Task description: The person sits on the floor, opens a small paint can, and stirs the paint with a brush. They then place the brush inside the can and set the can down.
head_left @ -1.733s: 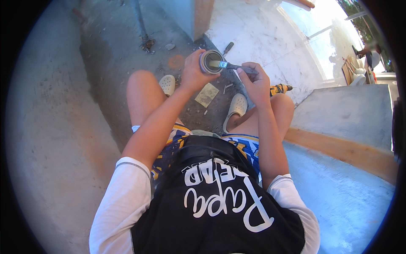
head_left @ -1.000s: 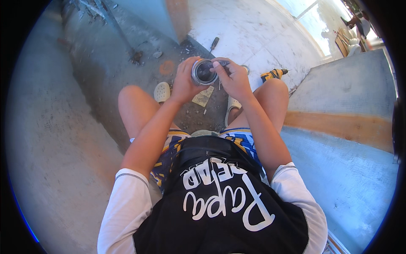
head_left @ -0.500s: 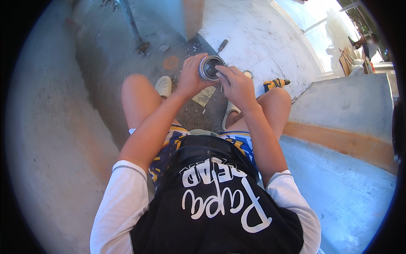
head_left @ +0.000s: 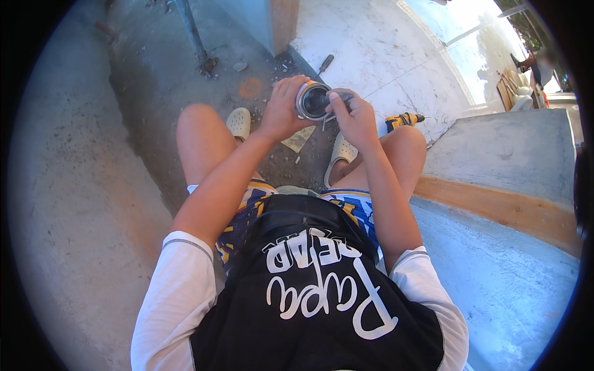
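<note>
Between my knees, my left hand point(head_left: 284, 110) is wrapped round the side of an open metal can point(head_left: 312, 101). The can is tilted so that its mouth and dark inside show. At its right rim my right hand point(head_left: 354, 119) pinches a dark, thin tool point(head_left: 341, 97) between thumb and fingers. One end of the tool reaches into the can's mouth; what kind of tool it is cannot be made out. My fingers hide part of it, and the can's far side is out of sight.
A yellow and black power drill point(head_left: 403, 120) lies beyond my right knee. A screwdriver point(head_left: 326, 64) rests on the white sheet point(head_left: 387, 55) ahead. Below the can a pale paper square point(head_left: 297, 140) lies on the gritty floor. A wooden post point(head_left: 284, 25) stands ahead; a person point(head_left: 544, 69) is far right.
My right hand has shifted slightly right, drawing the tool toward the can's right rim, and more of the tool shows. The can has moved a little right in my left hand.
</note>
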{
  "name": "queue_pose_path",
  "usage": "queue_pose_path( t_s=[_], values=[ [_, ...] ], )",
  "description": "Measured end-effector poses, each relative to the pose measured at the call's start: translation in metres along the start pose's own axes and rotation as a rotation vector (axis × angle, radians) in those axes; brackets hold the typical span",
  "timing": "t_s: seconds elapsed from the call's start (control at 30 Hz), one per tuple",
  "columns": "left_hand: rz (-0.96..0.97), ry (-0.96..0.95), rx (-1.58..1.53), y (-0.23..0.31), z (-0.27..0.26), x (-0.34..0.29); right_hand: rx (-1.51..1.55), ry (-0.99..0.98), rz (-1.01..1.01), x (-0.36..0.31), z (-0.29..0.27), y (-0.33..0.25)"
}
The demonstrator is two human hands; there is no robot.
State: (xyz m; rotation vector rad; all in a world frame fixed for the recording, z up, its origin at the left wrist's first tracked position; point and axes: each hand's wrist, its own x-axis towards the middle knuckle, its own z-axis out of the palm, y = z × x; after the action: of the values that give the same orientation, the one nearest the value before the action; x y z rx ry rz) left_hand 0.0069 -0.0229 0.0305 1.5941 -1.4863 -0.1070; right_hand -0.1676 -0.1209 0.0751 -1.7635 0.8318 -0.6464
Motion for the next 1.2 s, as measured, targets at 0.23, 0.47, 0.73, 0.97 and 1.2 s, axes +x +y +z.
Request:
queue_pose_path(
  t_s=[0.23, 0.47, 0.73, 0.97, 1.2],
  values=[
    [-0.010, -0.024, 0.042, -0.002, 0.001, -0.001, -0.502, 0.032, -0.457, -0.012, 0.005, -0.014],
    [-0.071, 0.043, 0.093, -0.007, 0.002, 0.001, -0.374, -0.006, -0.327, -0.013, 0.011, -0.013],
    [-0.163, 0.032, 0.244, -0.008, 0.000, -0.002, 0.021, 0.144, -0.006, 0.002, -0.008, 0.002],
    [-0.171, 0.058, 0.238, -0.006, 0.002, -0.001, 0.314, 0.152, 0.111, 0.012, -0.018, 0.013],
    [-0.223, 0.069, 0.230, -0.004, -0.001, 0.000, 0.181, 0.194, 0.128, 0.014, -0.013, 0.015]
  ],
)
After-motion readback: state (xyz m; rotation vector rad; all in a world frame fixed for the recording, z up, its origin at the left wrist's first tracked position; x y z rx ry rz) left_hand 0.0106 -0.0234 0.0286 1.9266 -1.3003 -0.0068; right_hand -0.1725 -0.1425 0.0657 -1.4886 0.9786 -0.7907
